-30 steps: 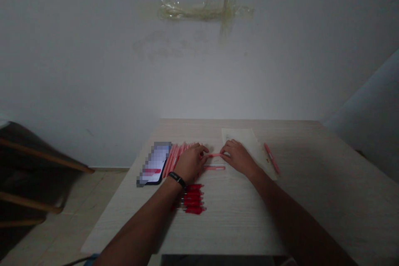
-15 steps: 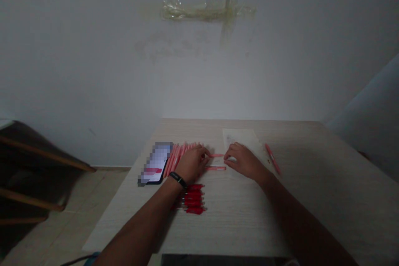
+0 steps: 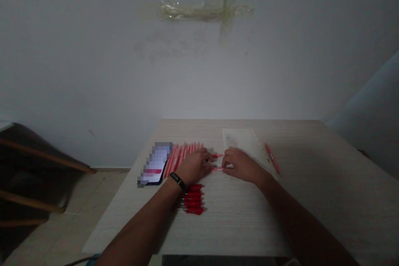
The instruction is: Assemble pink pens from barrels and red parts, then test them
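Head view: left hand [image 3: 195,167] and right hand [image 3: 242,167] had drawn inward, each grip closed on two pink pens [image 3: 218,156] at frame centre

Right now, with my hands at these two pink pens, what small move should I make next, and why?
Probably swing the two pink pens round to match the row of pink pens by your left hand: they lie crosswise to it, between that hand and your right hand.
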The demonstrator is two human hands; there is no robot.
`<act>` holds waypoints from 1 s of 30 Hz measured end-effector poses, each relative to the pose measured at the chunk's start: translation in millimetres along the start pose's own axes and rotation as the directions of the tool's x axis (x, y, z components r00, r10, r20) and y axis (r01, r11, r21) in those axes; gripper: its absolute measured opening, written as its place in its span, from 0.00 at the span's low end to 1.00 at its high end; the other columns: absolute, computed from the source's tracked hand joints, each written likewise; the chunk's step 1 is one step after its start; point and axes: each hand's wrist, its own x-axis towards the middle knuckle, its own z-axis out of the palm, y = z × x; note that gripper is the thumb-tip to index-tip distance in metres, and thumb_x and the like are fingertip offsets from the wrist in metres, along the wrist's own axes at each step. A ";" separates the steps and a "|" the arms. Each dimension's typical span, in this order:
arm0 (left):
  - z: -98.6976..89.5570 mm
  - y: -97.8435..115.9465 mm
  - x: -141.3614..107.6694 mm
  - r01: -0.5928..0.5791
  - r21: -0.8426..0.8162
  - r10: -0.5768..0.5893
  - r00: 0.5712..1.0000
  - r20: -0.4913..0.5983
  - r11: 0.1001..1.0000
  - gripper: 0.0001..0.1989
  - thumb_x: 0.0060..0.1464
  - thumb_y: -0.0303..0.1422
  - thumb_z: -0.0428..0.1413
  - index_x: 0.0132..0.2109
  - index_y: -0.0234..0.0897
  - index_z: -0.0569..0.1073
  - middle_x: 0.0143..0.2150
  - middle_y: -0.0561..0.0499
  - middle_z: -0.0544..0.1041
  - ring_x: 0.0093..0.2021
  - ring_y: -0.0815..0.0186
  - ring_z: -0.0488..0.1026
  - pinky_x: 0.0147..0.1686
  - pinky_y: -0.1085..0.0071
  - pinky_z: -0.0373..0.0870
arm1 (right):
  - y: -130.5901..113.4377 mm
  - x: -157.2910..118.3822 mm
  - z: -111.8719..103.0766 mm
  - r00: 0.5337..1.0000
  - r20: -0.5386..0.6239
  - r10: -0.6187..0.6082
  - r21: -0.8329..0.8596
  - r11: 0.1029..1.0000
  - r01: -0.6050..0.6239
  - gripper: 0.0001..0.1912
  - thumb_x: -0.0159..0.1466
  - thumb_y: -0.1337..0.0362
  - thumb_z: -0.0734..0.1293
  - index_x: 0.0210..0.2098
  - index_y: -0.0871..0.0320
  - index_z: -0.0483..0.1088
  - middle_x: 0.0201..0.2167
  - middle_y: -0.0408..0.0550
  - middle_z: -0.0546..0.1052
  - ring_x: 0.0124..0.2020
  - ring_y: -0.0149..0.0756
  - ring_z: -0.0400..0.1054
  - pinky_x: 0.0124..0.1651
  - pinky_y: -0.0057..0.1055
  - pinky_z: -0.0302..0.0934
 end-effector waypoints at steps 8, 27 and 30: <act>-0.4 5.2 0.0 -0.110 -0.036 0.112 0.992 0.055 0.993 0.06 0.58 0.34 0.59 0.41 0.38 0.75 0.43 0.47 0.77 0.45 0.61 0.73 0.44 0.68 0.67 | -7.9 0.5 -2.8 0.997 -0.062 -0.043 0.060 0.997 0.047 0.02 0.64 0.66 0.71 0.35 0.57 0.73 0.36 0.46 0.73 0.42 0.38 0.65 0.47 0.33 0.57; -0.3 5.6 -0.4 -0.099 -0.057 0.104 0.991 0.083 0.993 0.05 0.57 0.31 0.59 0.42 0.41 0.78 0.45 0.48 0.78 0.44 0.62 0.75 0.43 0.69 0.68 | 0.8 -1.2 4.1 1.000 0.005 -0.011 0.014 1.000 0.011 0.04 0.63 0.62 0.72 0.35 0.57 0.77 0.35 0.47 0.74 0.40 0.38 0.67 0.45 0.33 0.57; 1.5 3.6 -0.3 -0.106 -0.037 0.109 0.991 0.077 0.994 0.05 0.56 0.32 0.60 0.41 0.40 0.77 0.47 0.47 0.78 0.46 0.61 0.75 0.44 0.68 0.68 | 2.6 -0.8 1.3 1.000 -0.014 -0.010 0.008 1.000 0.010 0.02 0.62 0.66 0.72 0.34 0.57 0.76 0.34 0.46 0.74 0.41 0.38 0.67 0.46 0.33 0.57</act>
